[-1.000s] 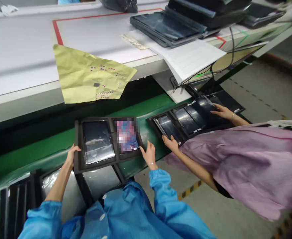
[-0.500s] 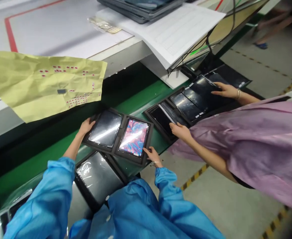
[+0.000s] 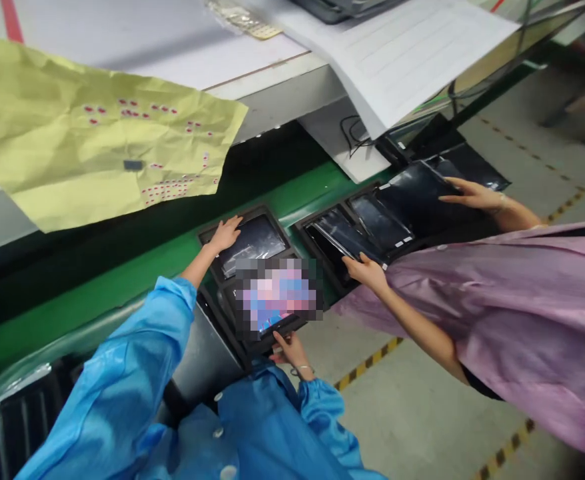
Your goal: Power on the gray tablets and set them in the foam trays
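Note:
A black two-compartment tray (image 3: 278, 220) lies turned crosswise over the green line in front of me. In its far compartment is a dark-screened tablet (image 3: 257, 248) under shiny film. The near compartment holds a tablet with a lit, colourful screen (image 3: 278, 293), partly blurred by pixelation. My left hand (image 3: 226, 235) lies over the left edge of the dark tablet, fingers stretched out. My right hand (image 3: 292, 352) grips the tray's near edge, thumb on top and fingers below. Beneath the tray sits a grey, film-covered panel (image 3: 205, 357).
To the right, a co-worker in a mauve smock (image 3: 502, 313) handles dark tablets (image 3: 382, 217) in another tray (image 3: 305, 230). Yellow paper with red dots (image 3: 122, 147) hangs from the white bench edge (image 3: 272, 93). White sheets (image 3: 397, 53) overhang the bench. Black cables (image 3: 355, 137) dangle below.
The tray has been turned and shifted right, its lit tablet now nearest me. My left hand has moved from the tray's left edge onto the dark tablet. My right hand has come nearer.

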`<state>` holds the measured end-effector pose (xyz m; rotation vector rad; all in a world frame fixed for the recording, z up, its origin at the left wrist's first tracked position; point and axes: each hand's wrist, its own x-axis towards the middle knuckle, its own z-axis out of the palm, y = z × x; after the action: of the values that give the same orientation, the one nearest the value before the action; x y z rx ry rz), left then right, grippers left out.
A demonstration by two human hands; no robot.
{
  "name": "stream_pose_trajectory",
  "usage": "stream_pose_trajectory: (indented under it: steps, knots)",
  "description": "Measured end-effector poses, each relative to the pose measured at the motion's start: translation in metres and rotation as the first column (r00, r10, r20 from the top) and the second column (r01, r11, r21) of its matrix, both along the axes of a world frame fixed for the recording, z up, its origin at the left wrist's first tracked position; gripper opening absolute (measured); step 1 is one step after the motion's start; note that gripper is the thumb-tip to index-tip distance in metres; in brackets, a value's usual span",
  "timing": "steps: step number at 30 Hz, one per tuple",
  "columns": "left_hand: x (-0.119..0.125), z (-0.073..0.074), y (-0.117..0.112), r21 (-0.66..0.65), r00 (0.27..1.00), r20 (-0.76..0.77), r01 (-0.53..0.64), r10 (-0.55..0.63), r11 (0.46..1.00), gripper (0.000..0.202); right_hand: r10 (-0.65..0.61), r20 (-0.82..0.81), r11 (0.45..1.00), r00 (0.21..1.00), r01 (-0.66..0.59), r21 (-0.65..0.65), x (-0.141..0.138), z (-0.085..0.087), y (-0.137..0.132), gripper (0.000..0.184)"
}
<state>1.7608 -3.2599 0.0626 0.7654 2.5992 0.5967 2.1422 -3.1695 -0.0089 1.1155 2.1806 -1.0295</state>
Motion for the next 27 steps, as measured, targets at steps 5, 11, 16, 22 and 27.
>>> stream_pose_trajectory:
  steps: [5,11,16,22,27]
  knots:
    - [0.081,0.023,-0.103,-0.024,0.956,-0.131,-0.269,0.264,0.963,0.050,0.299,-0.054,0.942,0.953,-0.286,0.176,-0.019,0.035,0.009,0.023]
    - [0.250,0.041,-0.272,-0.183,0.561,-0.281,-0.827,0.778,0.531,0.069,0.667,-0.320,0.745,0.673,-0.623,0.241,-0.076,0.061,-0.085,0.034]
    - [0.364,0.015,-0.280,-0.332,0.424,-0.246,-0.882,0.871,0.336,0.088,0.794,-0.248,0.606,0.554,-0.749,0.267,-0.081,0.059,-0.137,0.068]
    - [0.381,-0.008,-0.259,-0.426,0.463,-0.245,-0.840,0.852,0.334,0.085,0.866,-0.210,0.499,0.453,-0.798,0.339,-0.065,0.071,-0.162,0.099]
    - [0.385,0.007,-0.285,-0.456,0.536,-0.157,-0.785,0.829,0.421,0.084,0.920,-0.165,0.390,0.355,-0.871,0.300,-0.049,0.076,-0.222,0.107]
